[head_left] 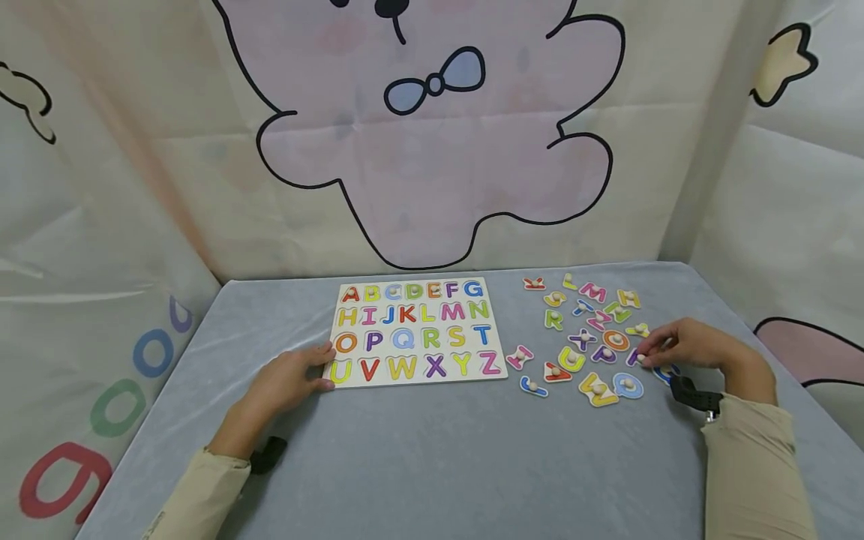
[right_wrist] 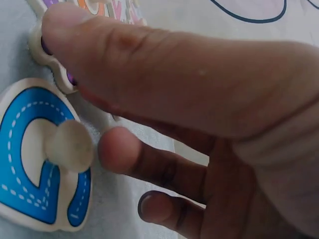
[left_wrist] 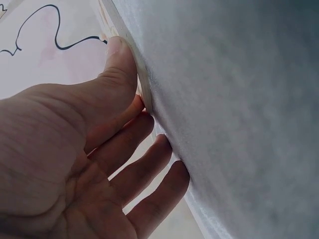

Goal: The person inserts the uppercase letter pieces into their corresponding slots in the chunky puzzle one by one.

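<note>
A white alphabet board (head_left: 418,384) lies on the table with rows of coloured letters. My left hand (head_left: 293,375) rests at its near left corner, the thumb and spread fingers touching the edge; the left wrist view shows the thumb (left_wrist: 119,64) against that edge. To the right of the board, my right hand (head_left: 685,346) pinches a small purple letter piece (head_left: 633,358) between thumb and fingers. The thumb partly hides the piece in the right wrist view, so its letter cannot be read. A blue letter piece (right_wrist: 35,114) with a round knob lies beneath the right hand, close by the fingertips.
Several knobbed letter pieces lie scattered right of the board, among them a blue Q (head_left: 628,385), a yellow W (head_left: 598,391), an orange O (head_left: 616,340) and a red V (head_left: 556,373). A grey cloth (head_left: 432,465) covers the table. A printed curtain (head_left: 432,150) hangs behind.
</note>
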Motion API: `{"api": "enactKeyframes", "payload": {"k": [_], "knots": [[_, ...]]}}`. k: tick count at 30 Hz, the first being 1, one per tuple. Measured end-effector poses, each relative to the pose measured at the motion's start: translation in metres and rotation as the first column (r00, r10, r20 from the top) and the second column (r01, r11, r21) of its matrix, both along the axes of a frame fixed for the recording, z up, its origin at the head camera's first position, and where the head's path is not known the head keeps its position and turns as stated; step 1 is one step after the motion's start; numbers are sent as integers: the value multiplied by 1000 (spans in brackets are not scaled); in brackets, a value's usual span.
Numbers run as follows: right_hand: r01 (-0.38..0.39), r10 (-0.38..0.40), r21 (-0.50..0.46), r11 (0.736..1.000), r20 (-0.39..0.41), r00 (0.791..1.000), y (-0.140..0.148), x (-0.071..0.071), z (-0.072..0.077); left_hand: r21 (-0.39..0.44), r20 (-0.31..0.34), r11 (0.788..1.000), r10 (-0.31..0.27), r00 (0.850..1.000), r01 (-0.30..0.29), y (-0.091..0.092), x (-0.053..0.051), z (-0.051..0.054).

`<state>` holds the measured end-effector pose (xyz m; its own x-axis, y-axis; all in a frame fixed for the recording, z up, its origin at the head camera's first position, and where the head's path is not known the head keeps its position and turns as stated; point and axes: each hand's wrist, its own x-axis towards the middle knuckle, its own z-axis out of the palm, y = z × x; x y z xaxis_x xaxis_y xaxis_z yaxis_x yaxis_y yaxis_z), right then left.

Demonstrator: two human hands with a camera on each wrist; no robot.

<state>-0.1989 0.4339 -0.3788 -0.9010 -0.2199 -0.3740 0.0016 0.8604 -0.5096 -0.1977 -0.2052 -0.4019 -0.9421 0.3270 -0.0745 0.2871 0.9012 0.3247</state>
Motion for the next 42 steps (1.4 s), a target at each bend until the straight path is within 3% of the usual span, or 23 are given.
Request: {"api": "enactKeyframes", "payload": {"k": [4,10,16,21,28,42], "knots": [[9,-9,21,1000,2,1000,0,0,-2,-2,-5,1000,-6,1000,6,0,-1,1],[9,-4,52,999,-85,996,2,0,4,1,6,1000,-3,1000,3,2,-2,2],[28,-22,23,999,-235,972,-13,1,21,4,10,1000,-12,1000,12,2,-3,-1],[15,-3,35,999,-304,953,-45,-11,28,-11,10,1000,-7,1000,8,1,-4,-1],[-44,46,11,999,-272,961,-90,-27,26,-10,12,1000,-5,1000,5,1,-5,-1],[-148,137,-44,988,-187,973,-135,-46,-6,-20,21,1000,10,1000,-10,1,-4,-1]]}}
